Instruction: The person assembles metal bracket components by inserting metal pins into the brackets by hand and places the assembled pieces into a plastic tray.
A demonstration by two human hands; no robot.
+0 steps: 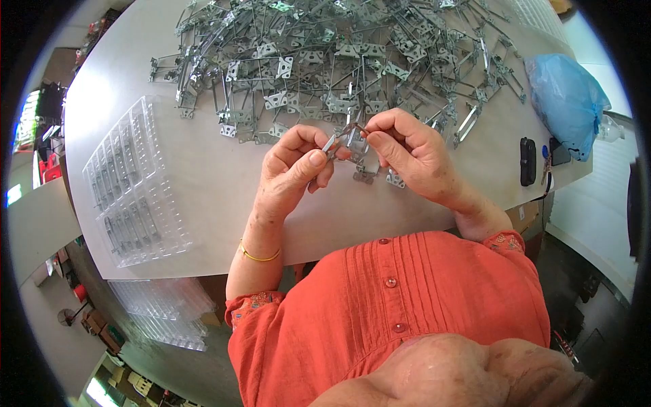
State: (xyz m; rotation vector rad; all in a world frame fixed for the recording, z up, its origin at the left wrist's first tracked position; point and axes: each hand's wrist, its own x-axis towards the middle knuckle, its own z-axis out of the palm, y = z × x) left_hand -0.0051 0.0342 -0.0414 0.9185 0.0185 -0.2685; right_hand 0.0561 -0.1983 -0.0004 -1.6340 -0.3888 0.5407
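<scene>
My left hand (295,163) is closed, thumb and fingers pinching a small metal part (330,144). My right hand (407,152) pinches a small dark piece (359,127) whose kind I cannot make out; it meets or nearly meets the metal part. Both hands are above the table, just in front of a large heap of metal brackets with rods (305,68). A loose bracket plate (395,178) lies under my right wrist, and another perforated plate (364,175) lies between the hands.
A clear plastic tray (135,183) with several metal parts in its slots lies at the left. More clear trays (166,308) are stacked below the table edge. A blue plastic bag (566,102) and a black case (527,161) are at the right.
</scene>
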